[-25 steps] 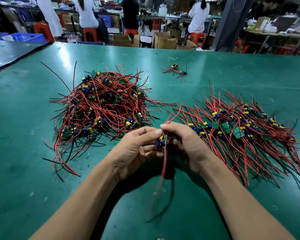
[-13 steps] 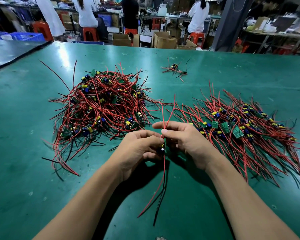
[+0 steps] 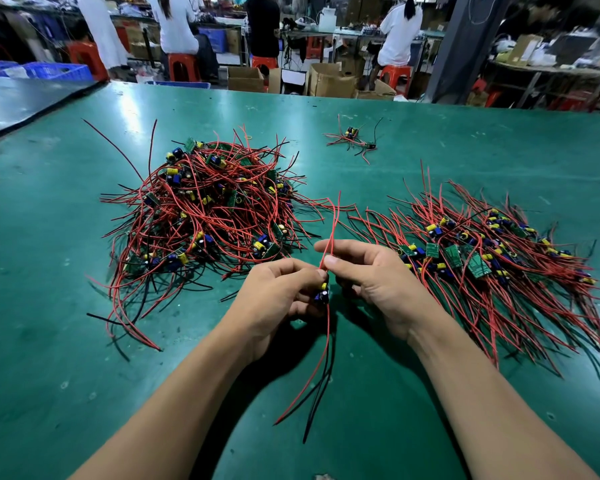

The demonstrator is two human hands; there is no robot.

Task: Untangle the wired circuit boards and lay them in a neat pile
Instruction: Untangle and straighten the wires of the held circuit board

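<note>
Compared with a second ago, the trailing leads are no longer blurred and now hang still below the hands. The two red leads that were bunched at the fingertips now stand up between them. Over the last half second I see almost no shift, except that the board now shows its yellow and blue parts.

I have the small circuit board with blue and yellow components [image 3: 323, 293] between both hands, above the near middle of the green bench [image 3: 49, 341]. The left hand [image 3: 278, 296] grips it, fingers [image 3: 291, 271] curled round it. The right hand [image 3: 378, 282] pinches the pair of upper red leads [image 3: 333, 220] between thumb and forefinger just above the board.

The long axis of board and leads runs almost straight away from me. The upper red leads point to the far side. The lower red and black leads [image 3: 321, 368] trail toward me, drifting left at their ends; I cannot tell if those ends touch the bench.

The tangled heap of red-wired boards [image 3: 208, 216] lies just left of the hands. The combed pile of boards [image 3: 482, 258] lies to the right, its wires fanned toward the near right. A small stray cluster [image 3: 352, 138] sits well beyond, apart from both.
</note>
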